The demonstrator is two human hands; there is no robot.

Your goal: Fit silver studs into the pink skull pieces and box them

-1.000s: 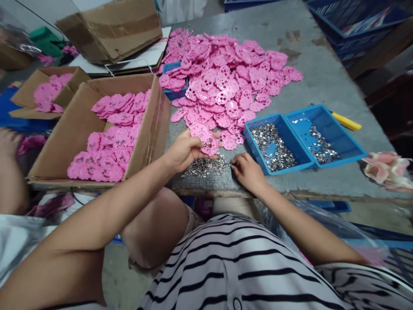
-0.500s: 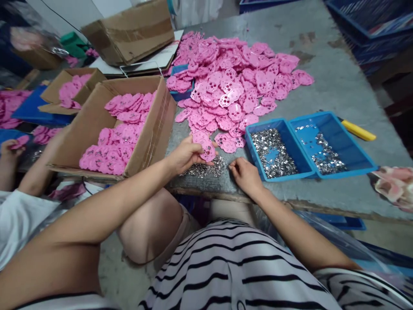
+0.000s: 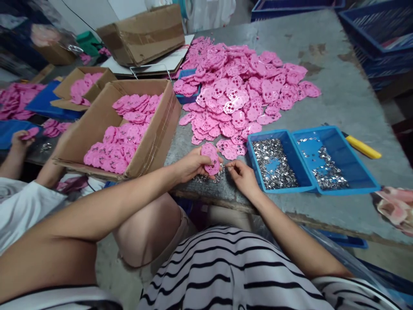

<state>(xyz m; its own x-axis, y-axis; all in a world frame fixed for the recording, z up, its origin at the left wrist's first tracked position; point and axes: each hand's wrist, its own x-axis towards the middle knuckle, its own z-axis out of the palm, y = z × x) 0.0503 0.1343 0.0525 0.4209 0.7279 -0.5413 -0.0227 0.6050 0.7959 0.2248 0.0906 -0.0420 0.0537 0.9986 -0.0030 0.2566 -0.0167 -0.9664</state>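
Observation:
A flat pink plastic piece with holes (image 3: 210,158) is gripped between the thumb and fingers of my left hand (image 3: 192,165). Close to its right side is my right hand (image 3: 243,177), thumb and fingertips pinched together; whatever they hold is too small to make out. Beneath the left hand, small silvery metal parts (image 3: 217,177) lie loose on the table (image 3: 325,86). Beyond both hands rises a large heap of similar pink pieces (image 3: 238,92).
Two joined blue trays (image 3: 305,183) of silvery parts stand right of my right hand, with a yellow-handled tool (image 3: 363,146) behind. At left is a cardboard box (image 3: 158,137) of pink pieces. Another person's hand (image 3: 20,140) holds a pink piece at the far left.
My right hand has lifted from the table and moved closer to the pink piece, fingertips now pinched beside it. The left hand still holds the piece; the whole view has shifted slightly.

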